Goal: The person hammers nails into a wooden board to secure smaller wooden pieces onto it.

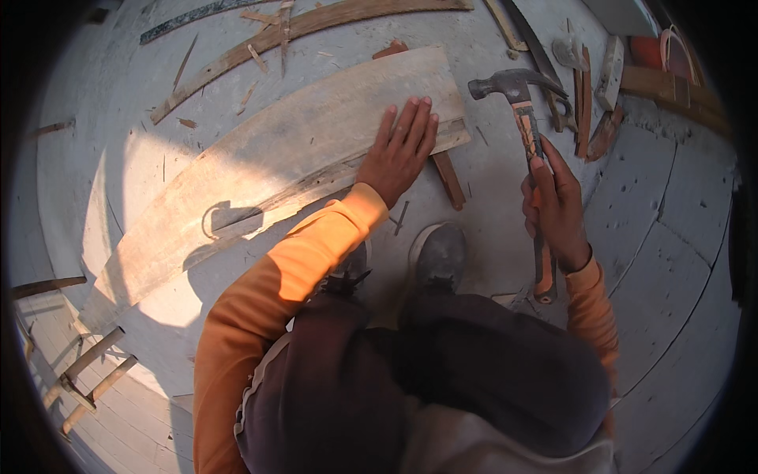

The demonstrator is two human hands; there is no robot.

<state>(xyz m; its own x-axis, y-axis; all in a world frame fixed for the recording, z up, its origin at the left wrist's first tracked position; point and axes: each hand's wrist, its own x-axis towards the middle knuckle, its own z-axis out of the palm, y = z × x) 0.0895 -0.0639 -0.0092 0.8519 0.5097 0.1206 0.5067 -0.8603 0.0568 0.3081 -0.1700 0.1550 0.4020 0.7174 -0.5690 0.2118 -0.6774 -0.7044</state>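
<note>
A long wooden plank lies slantwise on the floor, with a rough, split strip along its near edge. Flat on the plank's right part rests my left hand, fingers together and pointing away from me. My right hand is closed around the handle of a claw hammer; the head is raised off to the right of the plank's end. A reddish wood piece sticks out from under the plank. Near my shoes lies a nail on the floor.
Beyond the plank lie a curved wooden strip and wood splinters. A handsaw, narrow wood pieces and a pale block are at the upper right. A ladder-like wooden frame shows at the lower left. My shoes stand near the plank.
</note>
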